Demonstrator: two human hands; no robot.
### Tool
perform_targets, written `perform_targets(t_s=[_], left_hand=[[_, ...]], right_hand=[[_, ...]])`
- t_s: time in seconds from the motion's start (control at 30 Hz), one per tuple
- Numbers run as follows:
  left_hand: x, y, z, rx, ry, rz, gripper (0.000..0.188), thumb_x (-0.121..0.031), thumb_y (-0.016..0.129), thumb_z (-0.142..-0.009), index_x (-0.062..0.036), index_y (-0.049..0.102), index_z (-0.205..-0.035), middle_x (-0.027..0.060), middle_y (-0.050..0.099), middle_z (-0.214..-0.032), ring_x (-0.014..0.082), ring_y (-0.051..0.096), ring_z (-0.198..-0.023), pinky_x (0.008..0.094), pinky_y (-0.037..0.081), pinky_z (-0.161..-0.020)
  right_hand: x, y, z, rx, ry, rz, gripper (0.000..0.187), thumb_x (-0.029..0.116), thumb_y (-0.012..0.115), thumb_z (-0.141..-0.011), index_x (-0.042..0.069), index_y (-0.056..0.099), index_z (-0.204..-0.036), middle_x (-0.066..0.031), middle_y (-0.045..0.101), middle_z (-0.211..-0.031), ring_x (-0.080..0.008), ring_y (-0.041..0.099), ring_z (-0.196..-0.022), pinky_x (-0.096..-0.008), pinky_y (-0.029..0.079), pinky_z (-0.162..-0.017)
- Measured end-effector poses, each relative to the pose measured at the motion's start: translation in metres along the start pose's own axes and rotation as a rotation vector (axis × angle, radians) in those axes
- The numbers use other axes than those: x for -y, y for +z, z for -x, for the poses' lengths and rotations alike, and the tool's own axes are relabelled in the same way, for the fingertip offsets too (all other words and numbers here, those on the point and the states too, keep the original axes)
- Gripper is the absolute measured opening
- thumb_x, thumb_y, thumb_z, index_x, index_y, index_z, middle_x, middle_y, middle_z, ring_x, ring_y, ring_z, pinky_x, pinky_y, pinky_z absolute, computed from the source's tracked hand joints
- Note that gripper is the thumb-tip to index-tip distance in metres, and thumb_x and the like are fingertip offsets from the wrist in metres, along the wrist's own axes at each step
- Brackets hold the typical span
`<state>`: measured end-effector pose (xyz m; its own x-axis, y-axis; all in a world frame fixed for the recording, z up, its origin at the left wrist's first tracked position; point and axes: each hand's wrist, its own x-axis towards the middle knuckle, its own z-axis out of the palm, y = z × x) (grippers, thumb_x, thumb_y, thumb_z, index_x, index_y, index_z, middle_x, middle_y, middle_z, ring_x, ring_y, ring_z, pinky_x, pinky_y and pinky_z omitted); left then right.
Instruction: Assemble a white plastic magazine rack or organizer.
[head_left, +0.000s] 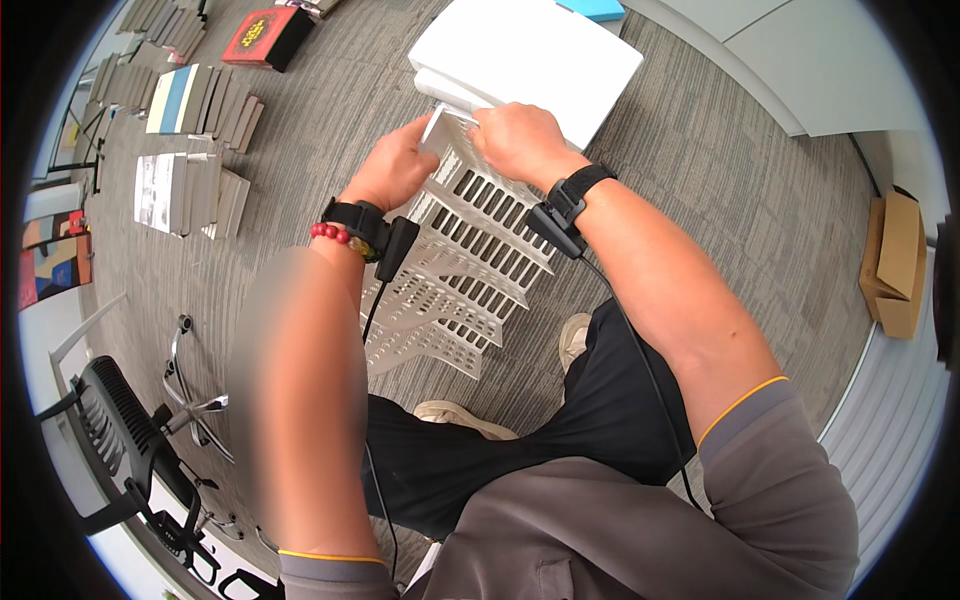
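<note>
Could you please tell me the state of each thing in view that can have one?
Rack: held at one end
Left hand: closed on rack
Right hand: closed on rack
Books: stacked
Red box: closed
Cardboard box: open or shut, unclear
Chair: upright

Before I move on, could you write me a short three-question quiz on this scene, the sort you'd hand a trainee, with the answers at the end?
1. True or false: the left hand and the right hand both grip the white perforated rack.
2. Where in the view is the cardboard box?
A. Near the left edge
B. Near the right edge
C. At the lower edge
3. Which wrist wears the red beads?

Key: 1. True. 2. B. 3. The left wrist.
</note>
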<state>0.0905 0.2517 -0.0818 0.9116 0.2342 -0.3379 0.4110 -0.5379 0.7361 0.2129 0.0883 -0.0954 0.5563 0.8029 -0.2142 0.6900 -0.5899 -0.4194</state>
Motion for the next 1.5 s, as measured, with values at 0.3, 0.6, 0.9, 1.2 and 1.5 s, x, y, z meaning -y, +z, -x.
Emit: perform_targets(t_s=[0.3, 0.6, 0.9, 1.2, 1.5], left_hand=[[0.004, 0.001, -0.005, 0.000, -0.089, 0.322, 0.059, -0.009, 0.054, -0.084, -0.0047, 0.059, -0.143, 0.0124, 0.070, -0.120, 0.0214, 0.063, -0.112, 0.0331, 0.045, -0.102], [0.003, 0.001, -0.002, -0.014, -0.137, 0.355, 0.055, -0.013, 0.057, -0.089, -0.0056, 0.060, -0.143, 0.0128, 0.070, -0.123, 0.0216, 0.063, -0.114, 0.0332, 0.046, -0.103], [0.011, 0.001, -0.004, -0.001, -0.110, 0.381, 0.055, -0.012, 0.057, -0.089, -0.0047, 0.059, -0.144, 0.0121, 0.070, -0.124, 0.0205, 0.063, -0.114, 0.0332, 0.045, -0.103], [0.005, -0.003, -0.004, 0.034, -0.154, 0.353, 0.057, -0.012, 0.059, -0.090, -0.0039, 0.057, -0.146, 0.0080, 0.068, -0.122, 0.0173, 0.059, -0.112, 0.0296, 0.043, -0.103], [0.014, 0.003, -0.006, -0.038, -0.109, 0.295, 0.056, -0.016, 0.057, -0.090, -0.0069, 0.059, -0.145, 0.0127, 0.070, -0.121, 0.0212, 0.063, -0.111, 0.0326, 0.046, -0.100]], right_hand=[[-0.005, 0.002, -0.006, -0.009, -0.029, 0.011, 0.025, 0.020, 0.054, -0.094, 0.009, 0.077, -0.098, -0.0155, 0.076, -0.095, -0.0346, 0.074, -0.092, -0.0484, 0.058, -0.077], [-0.006, 0.005, -0.002, -0.029, -0.028, 0.052, 0.026, 0.024, 0.055, -0.096, 0.010, 0.076, -0.100, -0.0146, 0.076, -0.092, -0.0341, 0.073, -0.088, -0.0479, 0.058, -0.075], [-0.009, 0.007, -0.001, -0.056, -0.067, 0.045, 0.025, 0.024, 0.054, -0.096, 0.011, 0.075, -0.099, -0.0134, 0.076, -0.091, -0.0337, 0.073, -0.087, -0.0481, 0.058, -0.074], [-0.011, 0.011, -0.003, -0.094, -0.085, 0.109, 0.026, 0.029, 0.055, -0.099, 0.011, 0.073, -0.101, -0.0130, 0.074, -0.086, -0.0341, 0.072, -0.082, -0.0494, 0.057, -0.071], [-0.013, 0.009, -0.002, -0.083, -0.067, 0.090, 0.027, 0.032, 0.055, -0.099, 0.013, 0.074, -0.104, -0.0112, 0.075, -0.088, -0.0321, 0.072, -0.084, -0.0480, 0.057, -0.074]])
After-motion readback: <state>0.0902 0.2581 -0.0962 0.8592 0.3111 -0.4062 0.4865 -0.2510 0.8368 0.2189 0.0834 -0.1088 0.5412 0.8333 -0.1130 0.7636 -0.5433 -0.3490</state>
